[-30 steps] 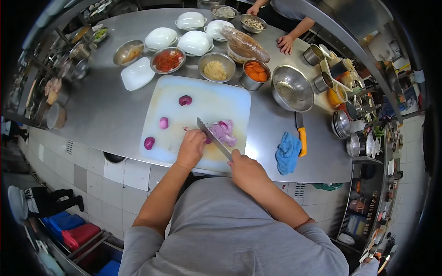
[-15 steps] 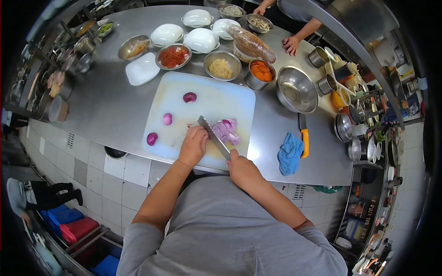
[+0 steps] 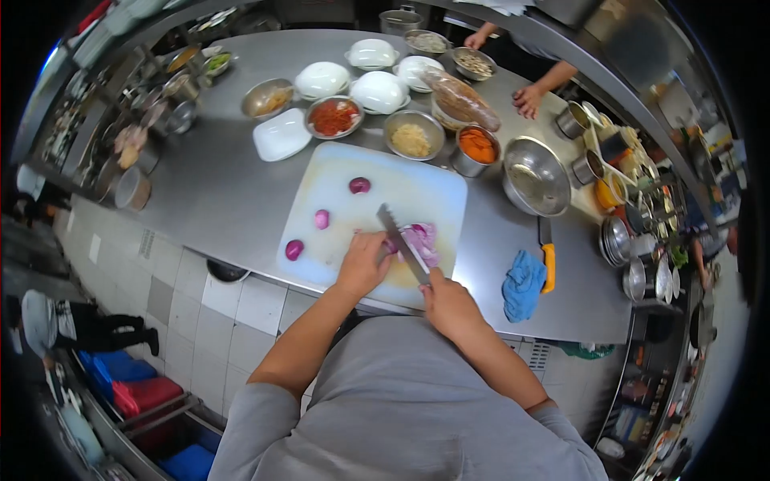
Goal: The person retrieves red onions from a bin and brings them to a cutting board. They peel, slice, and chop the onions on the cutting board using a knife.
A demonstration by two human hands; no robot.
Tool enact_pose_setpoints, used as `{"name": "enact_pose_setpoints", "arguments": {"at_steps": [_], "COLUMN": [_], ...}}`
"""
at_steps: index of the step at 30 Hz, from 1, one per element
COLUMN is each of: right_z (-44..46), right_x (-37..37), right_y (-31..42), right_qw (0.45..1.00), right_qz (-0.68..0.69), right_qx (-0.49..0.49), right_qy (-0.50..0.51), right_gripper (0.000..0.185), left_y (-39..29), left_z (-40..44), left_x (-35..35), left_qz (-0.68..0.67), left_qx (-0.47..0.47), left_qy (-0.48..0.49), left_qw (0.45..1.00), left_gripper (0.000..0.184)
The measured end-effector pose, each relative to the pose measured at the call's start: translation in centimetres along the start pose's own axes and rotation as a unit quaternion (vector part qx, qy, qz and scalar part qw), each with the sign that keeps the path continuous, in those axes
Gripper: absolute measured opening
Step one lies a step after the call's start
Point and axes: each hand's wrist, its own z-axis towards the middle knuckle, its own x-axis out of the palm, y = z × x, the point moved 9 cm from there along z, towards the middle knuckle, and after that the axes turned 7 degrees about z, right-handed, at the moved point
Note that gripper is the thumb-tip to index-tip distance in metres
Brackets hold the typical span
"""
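My right hand grips the handle of a kitchen knife, its blade slanting across the white cutting board. Closed just left of the blade, my left hand holds a piece of red onion, mostly hidden by the fingers. A loose heap of sliced red onion lies along the blade's right side. Three more pieces of peeled red onion rest apart on the board: a dark one towards the back, a paler one, and another dark one near the left edge.
Behind the board stand bowls of red shreds, chopped pale food and orange slices. A large steel bowl, a yellow-handled knife and a blue cloth lie to the right. Another person's hand rests on the far table edge.
The view has shifted, so the table appears further right and lower. A bit of onion now shows at my left fingertips beside the blade. Both hands stay at the board.
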Motion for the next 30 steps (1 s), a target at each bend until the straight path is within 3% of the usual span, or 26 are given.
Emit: {"name": "enact_pose_setpoints", "arguments": {"at_steps": [6,8,12,18,20,27,30], "right_z": [-0.2,-0.5,-0.7,-0.8,-0.9,-0.8,-0.9], "right_x": [-2.4,-2.4,-1.5,-1.1,-1.7,-2.0,-2.5], "right_y": [-0.2,-0.5,-1.4,-1.4,-1.4,-1.7,-1.5], "right_qw": [1.000,0.999,0.999,1.000,0.999,0.999,0.999], "right_qz": [0.009,0.026,0.035,0.020,0.032,0.024,0.022], "right_qx": [0.011,0.013,0.008,0.010,0.009,0.016,0.016], "right_qy": [-0.018,-0.026,-0.023,0.010,-0.018,-0.027,-0.032], "right_gripper": [0.026,0.024,0.025,0.027,0.025,0.026,0.025], "left_y": [0.4,1.0,1.5,-1.0,0.0,-0.4,0.5], "left_z": [1.3,1.5,1.5,2.2,1.8,3.5,4.1], "left_x": [-0.6,-0.2,0.5,-0.8,0.8,0.4,1.3], "left_qz": [0.020,0.001,-0.040,0.041,0.033,0.024,-0.026], "left_qx": [-0.038,-0.044,-0.044,0.004,-0.074,-0.030,-0.027], "left_qy": [0.064,0.119,0.124,0.098,0.231,0.136,0.103], "left_qw": [0.997,0.992,0.991,0.994,0.969,0.990,0.994], "left_gripper": [0.039,0.033,0.028,0.022,0.021,0.013,0.023]}}
